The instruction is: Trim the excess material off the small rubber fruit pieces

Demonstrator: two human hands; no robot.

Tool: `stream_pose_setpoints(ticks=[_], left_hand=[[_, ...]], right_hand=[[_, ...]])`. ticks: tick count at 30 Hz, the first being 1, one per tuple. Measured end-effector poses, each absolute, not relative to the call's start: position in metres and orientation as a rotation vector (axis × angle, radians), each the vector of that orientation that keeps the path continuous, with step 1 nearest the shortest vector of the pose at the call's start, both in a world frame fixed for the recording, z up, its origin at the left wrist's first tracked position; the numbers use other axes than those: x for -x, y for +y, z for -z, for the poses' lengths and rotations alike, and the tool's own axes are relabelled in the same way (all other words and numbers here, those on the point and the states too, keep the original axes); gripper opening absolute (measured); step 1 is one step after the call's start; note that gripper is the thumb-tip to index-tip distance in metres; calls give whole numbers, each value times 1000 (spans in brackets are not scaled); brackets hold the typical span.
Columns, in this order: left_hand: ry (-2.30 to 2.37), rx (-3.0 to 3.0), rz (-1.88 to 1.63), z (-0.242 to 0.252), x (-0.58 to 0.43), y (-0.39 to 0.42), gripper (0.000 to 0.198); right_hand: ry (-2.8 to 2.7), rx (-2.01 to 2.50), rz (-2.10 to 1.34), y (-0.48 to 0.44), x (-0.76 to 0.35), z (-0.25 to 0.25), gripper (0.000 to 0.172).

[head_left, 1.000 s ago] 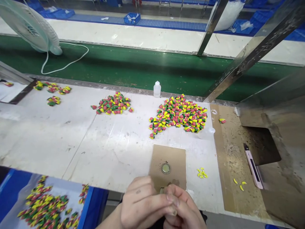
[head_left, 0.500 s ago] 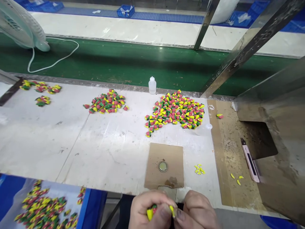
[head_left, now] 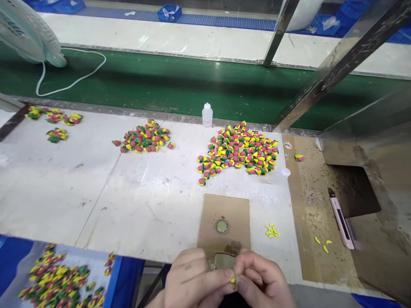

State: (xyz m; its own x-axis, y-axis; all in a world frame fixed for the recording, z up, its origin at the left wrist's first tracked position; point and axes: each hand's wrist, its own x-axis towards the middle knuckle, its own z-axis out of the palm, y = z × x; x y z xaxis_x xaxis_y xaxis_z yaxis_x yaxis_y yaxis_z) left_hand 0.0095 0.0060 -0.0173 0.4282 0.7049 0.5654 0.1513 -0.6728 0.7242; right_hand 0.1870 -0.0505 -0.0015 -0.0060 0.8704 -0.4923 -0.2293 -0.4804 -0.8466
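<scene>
My left hand (head_left: 195,278) and my right hand (head_left: 261,280) meet at the table's front edge, fingers pinched together. Between their fingertips shows a small yellow banana piece (head_left: 233,280), mostly covered. The red, green and yellow fruit-shaped piece in my left hand is now hidden behind its fingers. Just beyond the hands lies a cardboard square (head_left: 210,205), with a round cap (head_left: 222,226) of pale liquid on it. To the right of the cardboard sits a small group of yellow banana pieces (head_left: 272,231).
Fruit-shaped pieces form a large pile (head_left: 240,149) and a smaller pile (head_left: 146,137). A squeeze bottle (head_left: 207,115) stands at the back edge. A pink utility knife (head_left: 341,220) lies right. A blue bin (head_left: 128,278) with more pieces is lower left; a fan (head_left: 28,32) stands far left.
My left hand has turned so its back faces up, covering the fruit-shaped piece that showed before. My right hand's fingers have come up against the left fingertips. The view has shifted slightly.
</scene>
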Motion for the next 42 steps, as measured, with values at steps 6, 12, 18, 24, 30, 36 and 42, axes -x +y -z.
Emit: stream_pose_setpoints(ticks=[6, 12, 18, 24, 30, 36, 42], left_hand=[[1249, -1916, -865, 16, 20, 14, 27], [1302, -1779, -886, 20, 47, 32, 12], [1254, -1552, -992, 20, 53, 34, 25], [1231, -1441, -992, 25, 52, 36, 11], [1254, -1465, -1022, 24, 55, 42, 12], [1340, -1244, -1054, 22, 58, 37, 11], [1108, -415, -1037, 18, 48, 34, 28]], right_hand=[[-1870, 1503, -671, -15, -214, 18, 25], [-2408, 1401, -321, 12, -224, 12, 23], [-2731, 1249, -89, 19, -219, -1, 42], [-2770, 1189, -39, 22, -217, -2, 45], [-2802, 1238, -13, 19, -214, -4, 47], [-2811, 1213, -4, 20, -216, -7, 43], [-2402, 1351, -352, 15, -226, -14, 18]])
